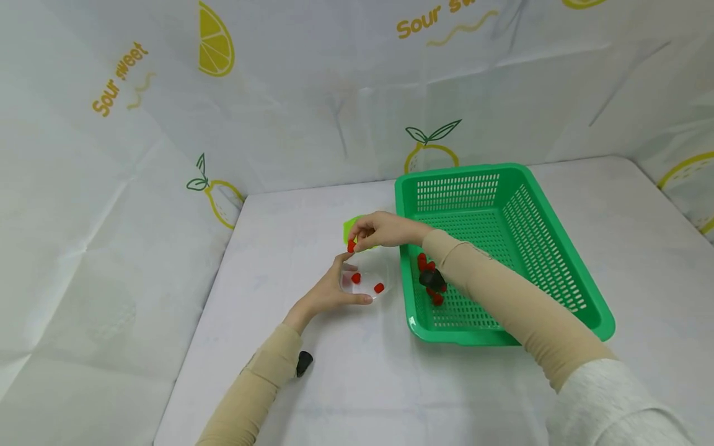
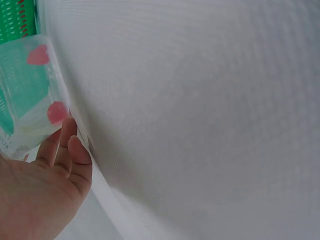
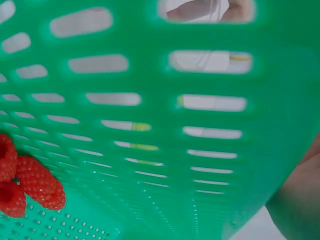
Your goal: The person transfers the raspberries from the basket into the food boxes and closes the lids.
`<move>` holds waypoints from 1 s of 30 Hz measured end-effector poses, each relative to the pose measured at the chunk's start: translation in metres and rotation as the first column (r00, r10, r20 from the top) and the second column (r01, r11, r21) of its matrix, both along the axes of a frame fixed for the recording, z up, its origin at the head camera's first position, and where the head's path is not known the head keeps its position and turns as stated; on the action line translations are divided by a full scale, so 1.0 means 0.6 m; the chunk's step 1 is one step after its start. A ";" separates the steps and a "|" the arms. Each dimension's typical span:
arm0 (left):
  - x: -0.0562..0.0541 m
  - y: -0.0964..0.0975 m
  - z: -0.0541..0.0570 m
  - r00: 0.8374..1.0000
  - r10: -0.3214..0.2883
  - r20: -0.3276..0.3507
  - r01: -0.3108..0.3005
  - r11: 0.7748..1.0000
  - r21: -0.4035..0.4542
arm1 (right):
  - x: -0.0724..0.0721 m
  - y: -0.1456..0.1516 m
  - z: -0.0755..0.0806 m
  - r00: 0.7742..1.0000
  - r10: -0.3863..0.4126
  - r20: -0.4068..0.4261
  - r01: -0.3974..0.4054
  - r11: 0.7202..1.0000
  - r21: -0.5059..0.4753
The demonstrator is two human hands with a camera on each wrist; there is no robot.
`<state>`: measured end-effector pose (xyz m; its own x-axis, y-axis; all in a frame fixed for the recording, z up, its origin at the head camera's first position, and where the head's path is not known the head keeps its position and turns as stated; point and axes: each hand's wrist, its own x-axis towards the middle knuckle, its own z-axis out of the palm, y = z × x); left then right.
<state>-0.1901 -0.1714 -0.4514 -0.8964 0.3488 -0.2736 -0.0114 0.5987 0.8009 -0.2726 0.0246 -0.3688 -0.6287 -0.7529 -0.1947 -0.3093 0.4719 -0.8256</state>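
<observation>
My left hand (image 1: 331, 290) grips a clear plastic container (image 1: 365, 282), thumb at its near side and fingers at the far side. Inside lie a raspberry (image 1: 356, 278) and another raspberry (image 1: 379, 288); the left wrist view shows both through the clear wall (image 2: 30, 90), with the left palm (image 2: 40, 195) beside it. Over the container's far left edge, my right hand (image 1: 382, 229) pinches a raspberry (image 1: 351, 246) between thumb and fingers. In the right wrist view, the basket wall hides most of that hand.
A green basket (image 1: 558, 248) stands to the right, under my right forearm. Several raspberries (image 3: 35, 177) and a black object (image 1: 432, 279) lie in its left part. Behind my right hand is a lime-green piece (image 1: 349, 229). Another black object (image 1: 304, 363) lies beside my left forearm.
</observation>
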 end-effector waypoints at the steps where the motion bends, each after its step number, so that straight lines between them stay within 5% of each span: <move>1: 0.000 0.000 0.000 1.000 -0.001 -0.001 0.001 1.000 -0.003 | 0.000 0.000 -0.001 1.000 0.001 -0.001 -0.001 1.000 0.007; 14: 0.001 0.001 -0.001 1.000 -0.009 -0.011 0.009 1.000 0.009 | -0.007 -0.011 -0.009 0.999 0.044 -0.005 -0.043 0.995 0.094; 30: 0.000 0.000 0.000 1.000 -0.008 -0.010 0.008 1.000 0.003 | -0.011 -0.028 -0.014 0.984 0.138 -0.115 -0.104 0.960 0.260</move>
